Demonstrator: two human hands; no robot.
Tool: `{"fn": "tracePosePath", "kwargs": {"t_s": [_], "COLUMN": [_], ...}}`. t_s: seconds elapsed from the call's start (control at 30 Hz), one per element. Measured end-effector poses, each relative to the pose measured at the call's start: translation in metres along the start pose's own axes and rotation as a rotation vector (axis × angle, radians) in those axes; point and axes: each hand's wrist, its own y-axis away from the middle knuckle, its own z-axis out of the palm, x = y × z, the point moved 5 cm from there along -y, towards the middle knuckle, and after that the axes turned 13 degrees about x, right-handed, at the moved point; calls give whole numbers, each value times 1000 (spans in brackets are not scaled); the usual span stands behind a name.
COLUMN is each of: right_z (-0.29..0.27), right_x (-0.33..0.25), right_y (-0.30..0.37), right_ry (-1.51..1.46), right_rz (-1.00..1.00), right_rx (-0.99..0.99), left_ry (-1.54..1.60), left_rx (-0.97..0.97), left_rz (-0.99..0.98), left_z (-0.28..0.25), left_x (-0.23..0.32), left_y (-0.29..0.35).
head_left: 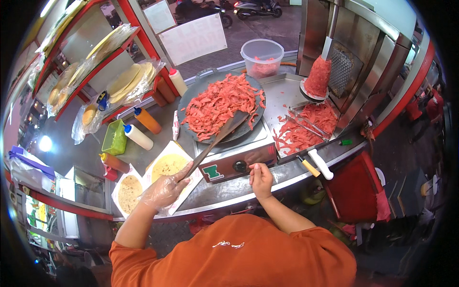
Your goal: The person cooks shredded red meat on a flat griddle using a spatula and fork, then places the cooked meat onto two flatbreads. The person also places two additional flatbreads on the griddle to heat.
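Note:
My left hand, in a clear plastic glove, grips the handle of a wooden spatula. The spatula's blade rests among reddish strips of meat heaped in a dark round pan. Under the pan stands a stove with a black knob on its front. Just right of that knob, my bare right hand has its fingers curled in, with nothing visible in them. Two flatbreads lie on white papers, close to my gloved hand and partly behind it.
Right of the pan, a metal tray holds more meat strips and tongs below a vertical meat spit. Two knives lie at the counter's edge. Sauce bottles, a green basket and a plastic tub stand around.

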Motion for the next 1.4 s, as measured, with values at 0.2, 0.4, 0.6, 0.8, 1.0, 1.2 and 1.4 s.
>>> {"fn": "tracePosePath", "kwargs": {"t_s": [0.2,0.4,0.6,0.8,1.0,1.2,1.4], "right_z": [5,-4,-48,-71,-60,-96,-118], "right_x": [-3,-19,-47,-56,-152,-221,-194], "right_y": [1,-2,-14,-29,-82,-190,-223], "right_ry": [6,-19,164,253,460,1116,1594], "right_rz": [75,233,59,-14,-449,-713,-585], "right_rx": [-145,-250,-444,-369,-585,-225,-322], "left_ry": [624,232,-47,-102,450,50,98], "left_rx": [-141,217,238,232,140,176,153], "left_rz": [-301,-236,-160,-235,-406,-70,-49], "left_z": [-2,-14,-13,-8,-23,-5,-14], "left_x": [-9,-2,-6,-9,-4,40,47], "left_y": [7,-23,-61,-65,-64,-74,-75]}}
